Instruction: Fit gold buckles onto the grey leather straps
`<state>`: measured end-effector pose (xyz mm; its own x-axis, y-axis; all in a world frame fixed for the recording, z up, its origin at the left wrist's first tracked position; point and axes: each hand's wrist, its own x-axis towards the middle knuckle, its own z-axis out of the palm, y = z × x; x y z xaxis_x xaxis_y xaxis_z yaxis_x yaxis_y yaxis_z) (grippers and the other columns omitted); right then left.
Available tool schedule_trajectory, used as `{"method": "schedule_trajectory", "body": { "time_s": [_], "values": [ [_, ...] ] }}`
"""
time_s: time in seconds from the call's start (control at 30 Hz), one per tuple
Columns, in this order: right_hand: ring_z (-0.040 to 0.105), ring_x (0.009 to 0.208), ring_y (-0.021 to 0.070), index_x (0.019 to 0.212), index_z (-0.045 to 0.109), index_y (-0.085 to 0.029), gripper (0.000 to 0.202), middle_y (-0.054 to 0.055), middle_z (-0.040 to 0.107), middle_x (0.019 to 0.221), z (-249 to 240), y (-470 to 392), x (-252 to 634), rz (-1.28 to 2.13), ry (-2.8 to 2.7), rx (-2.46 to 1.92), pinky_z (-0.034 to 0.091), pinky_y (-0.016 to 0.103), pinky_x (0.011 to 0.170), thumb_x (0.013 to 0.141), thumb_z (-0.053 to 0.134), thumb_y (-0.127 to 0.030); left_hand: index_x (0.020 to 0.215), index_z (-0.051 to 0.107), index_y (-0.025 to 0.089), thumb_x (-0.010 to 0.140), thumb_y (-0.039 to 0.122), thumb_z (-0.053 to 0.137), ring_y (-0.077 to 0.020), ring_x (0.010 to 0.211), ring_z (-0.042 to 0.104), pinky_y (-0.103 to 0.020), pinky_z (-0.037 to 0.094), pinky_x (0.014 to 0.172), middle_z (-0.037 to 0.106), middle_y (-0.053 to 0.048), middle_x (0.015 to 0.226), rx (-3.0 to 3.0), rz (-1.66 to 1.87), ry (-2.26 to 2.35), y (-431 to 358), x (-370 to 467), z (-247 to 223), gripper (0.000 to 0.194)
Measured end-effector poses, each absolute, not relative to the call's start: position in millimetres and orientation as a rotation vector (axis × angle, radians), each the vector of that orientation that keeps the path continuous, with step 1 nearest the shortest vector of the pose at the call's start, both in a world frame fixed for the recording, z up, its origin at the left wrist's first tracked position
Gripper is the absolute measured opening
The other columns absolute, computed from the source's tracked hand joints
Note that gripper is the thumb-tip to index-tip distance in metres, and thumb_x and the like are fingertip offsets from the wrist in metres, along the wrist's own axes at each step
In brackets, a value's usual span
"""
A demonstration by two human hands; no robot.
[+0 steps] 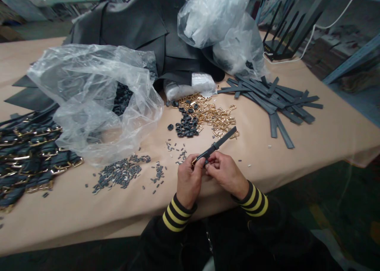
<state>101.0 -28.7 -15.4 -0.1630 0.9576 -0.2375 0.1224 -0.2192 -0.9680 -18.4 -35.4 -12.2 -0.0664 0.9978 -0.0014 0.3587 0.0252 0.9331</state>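
A dark strap point(226, 138) with a loop around it slants up to the right between my hands, above the table's near edge. My left hand point(190, 180) is closed on its lower end, where a gold buckle point(194, 161) shows at the fingertips. The fingers of my right hand point(227, 172) are pinched at the strap's underside, close to the loop; whether they also hold a small piece is hidden. Just beyond the hands lie dark loops point(187, 124) and a heap of gold buckles point(218, 116).
Small dark pieces point(118, 174) lie scattered at the left front. Finished-looking straps with buckles point(32, 152) are stacked far left, loose strips point(273, 94) at right. Clear plastic bags point(109, 69), black sheets point(133, 21) and a router point(280, 47) with a white cable stand behind.
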Motion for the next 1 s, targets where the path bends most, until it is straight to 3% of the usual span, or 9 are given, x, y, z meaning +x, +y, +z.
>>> {"method": "schedule_trajectory", "body": {
  "time_s": [0.2, 0.37, 0.47, 0.73, 0.87, 1.0],
  "values": [
    [0.055, 0.05, 0.0089, 0.075, 0.051, -0.014, 0.008, -0.001, 0.057, 0.064, -19.5, -32.3, 95.9, 1.474, -1.163, -1.317, 0.046, 0.021, 0.048, 0.07, 0.054, -0.021, 0.08, 0.055, 0.014, 0.075, 0.033, 0.055, -0.0036, 0.033, 0.035, -0.016, 0.027, 0.034, 0.044, 0.008, 0.049, 0.922, 1.124, 1.284, -43.5, -12.4, -16.4, 0.019],
    [0.052, 0.044, 0.0076, 0.072, 0.05, -0.015, 0.01, -0.003, 0.054, 0.058, -19.7, -36.1, 97.3, 1.431, -1.134, -1.347, 0.045, 0.019, 0.043, 0.071, 0.056, -0.024, 0.077, 0.054, 0.014, 0.078, 0.031, 0.054, -0.0044, 0.037, 0.037, -0.016, 0.032, 0.038, 0.041, 0.008, 0.045, 0.821, 1.193, 1.15, -42.9, -15.2, -19.5, 0.016],
    [0.053, 0.047, 0.0083, 0.075, 0.052, -0.015, 0.008, -0.002, 0.055, 0.059, -16.5, -36.6, 104.2, 1.339, -1.273, -1.389, 0.046, 0.019, 0.045, 0.071, 0.054, -0.021, 0.071, 0.054, 0.014, 0.077, 0.031, 0.054, -0.0043, 0.04, 0.038, -0.016, 0.034, 0.038, 0.046, 0.005, 0.051, 0.843, 1.216, 1.207, -38.5, -24.0, -18.6, 0.018],
    [0.056, 0.055, 0.0105, 0.083, 0.061, -0.015, 0.014, 0.001, 0.06, 0.065, -10.2, -29.4, 113.3, 1.033, -1.535, -1.401, 0.047, 0.022, 0.055, 0.075, 0.05, -0.016, 0.073, 0.054, 0.015, 0.076, 0.035, 0.053, -0.0058, 0.037, 0.04, -0.017, 0.031, 0.036, 0.045, 0.006, 0.047, 1.077, 0.982, 1.307, -46.3, -32.4, -16.0, 0.021],
    [0.06, 0.06, 0.0121, 0.084, 0.06, -0.017, 0.013, 0.002, 0.062, 0.072, -8.3, -28.4, 113.8, 1.037, -1.565, -1.404, 0.048, 0.023, 0.059, 0.076, 0.05, -0.015, 0.075, 0.054, 0.015, 0.077, 0.036, 0.052, -0.0057, 0.038, 0.04, -0.017, 0.032, 0.037, 0.047, 0.005, 0.05, 1.132, 0.911, 1.289, -46.1, -31.6, -15.7, 0.021],
    [0.061, 0.058, 0.013, 0.076, 0.055, -0.018, 0.002, 0.0, 0.06, 0.066, -8.3, -29.9, 115.6, 1.163, -1.503, -1.385, 0.049, 0.023, 0.057, 0.074, 0.054, -0.018, 0.07, 0.054, 0.015, 0.077, 0.034, 0.052, -0.0054, 0.036, 0.038, -0.017, 0.03, 0.037, 0.045, 0.006, 0.047, 1.23, 0.846, 1.287, -41.8, -34.8, -13.6, 0.021]
  ]
}}
